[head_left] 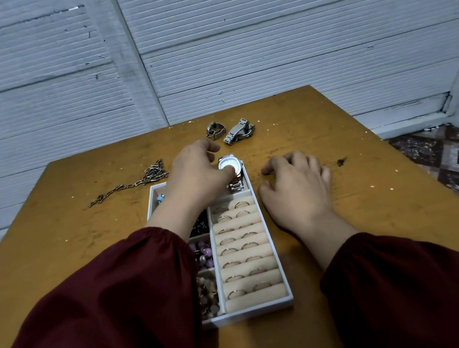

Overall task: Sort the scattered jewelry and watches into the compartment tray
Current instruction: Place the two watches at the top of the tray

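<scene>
left hand [196,173] on watch [232,161] in tray [287,298]
left grip pinches it, thumb on face; right hand [295,189] rests on tabletop [381,208], grip loosely curled.

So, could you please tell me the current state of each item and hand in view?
Tray: on the table, partly filled.
Tray watch: in the far right compartment, a thumb on its face.
Left hand: thumb on that watch, grip unclear.
Right hand: resting on the table, loosely curled, holding nothing.
Small watch and large watch: loose beyond the tray.
Chain: loose, left of the tray.
Rings: seated in the roll slots.
</scene>
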Demonstrator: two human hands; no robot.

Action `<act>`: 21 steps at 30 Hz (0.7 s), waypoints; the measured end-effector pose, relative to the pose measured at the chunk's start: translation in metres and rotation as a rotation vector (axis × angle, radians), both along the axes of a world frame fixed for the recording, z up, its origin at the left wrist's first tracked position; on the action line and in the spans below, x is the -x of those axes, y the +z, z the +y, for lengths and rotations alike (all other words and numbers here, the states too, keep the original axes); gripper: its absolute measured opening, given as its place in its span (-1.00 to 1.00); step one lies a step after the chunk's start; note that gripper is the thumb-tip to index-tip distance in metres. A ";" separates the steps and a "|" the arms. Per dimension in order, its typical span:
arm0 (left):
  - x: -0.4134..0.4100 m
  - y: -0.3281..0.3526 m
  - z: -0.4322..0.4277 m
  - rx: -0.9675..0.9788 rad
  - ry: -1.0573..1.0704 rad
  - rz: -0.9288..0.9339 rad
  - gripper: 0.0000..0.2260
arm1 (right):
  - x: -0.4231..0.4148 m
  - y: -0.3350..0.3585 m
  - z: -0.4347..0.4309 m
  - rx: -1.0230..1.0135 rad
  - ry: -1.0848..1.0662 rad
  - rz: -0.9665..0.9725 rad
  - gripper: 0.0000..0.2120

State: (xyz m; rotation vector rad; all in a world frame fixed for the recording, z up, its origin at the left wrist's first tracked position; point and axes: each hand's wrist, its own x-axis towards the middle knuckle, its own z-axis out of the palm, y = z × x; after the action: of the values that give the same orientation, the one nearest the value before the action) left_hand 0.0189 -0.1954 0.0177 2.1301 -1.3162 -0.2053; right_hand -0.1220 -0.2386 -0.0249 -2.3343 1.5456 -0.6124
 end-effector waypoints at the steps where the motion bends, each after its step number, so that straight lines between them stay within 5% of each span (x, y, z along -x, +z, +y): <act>1: 0.000 0.001 0.001 0.021 0.029 -0.003 -0.65 | 0.000 0.000 0.000 -0.009 -0.001 -0.010 -0.71; 13: -0.010 0.011 0.005 0.206 0.069 0.152 -0.84 | -0.002 0.017 -0.013 -0.037 -0.034 0.029 -0.69; 21: -0.031 0.010 -0.019 0.210 0.058 0.134 -0.82 | -0.026 0.015 -0.047 0.029 -0.034 -0.142 -0.76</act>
State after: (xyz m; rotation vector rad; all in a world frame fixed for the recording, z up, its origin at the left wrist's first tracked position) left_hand 0.0497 -0.2148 0.0281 1.9396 -1.1447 -0.1747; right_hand -0.0958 -0.2858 -0.0095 -2.2360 1.5243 -0.7962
